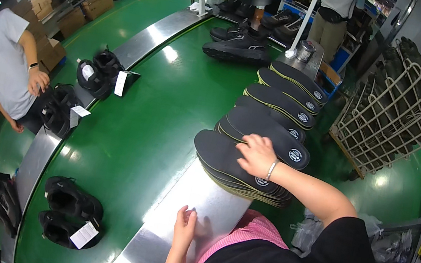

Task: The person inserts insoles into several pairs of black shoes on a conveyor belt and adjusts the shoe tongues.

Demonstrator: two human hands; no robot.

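right hand: laid over the nearest insole stack, fingers loosely bent and a little spread, touching the top insole; cannot tell whether it has a grip.

left hand: half open, fingers slightly curled, just above the bare metal of the counter; no object visible in it.

nearest insole stack: black tops, greenish edges, fanned unevenly, at the near end of the row, on the counter. further insole stacks run away from it toward a metal can.

left of the counter: green surface; on it, lower left, a pair of black shoes with a white tag. far side: a co-worker, one hand near other tagged shoes.
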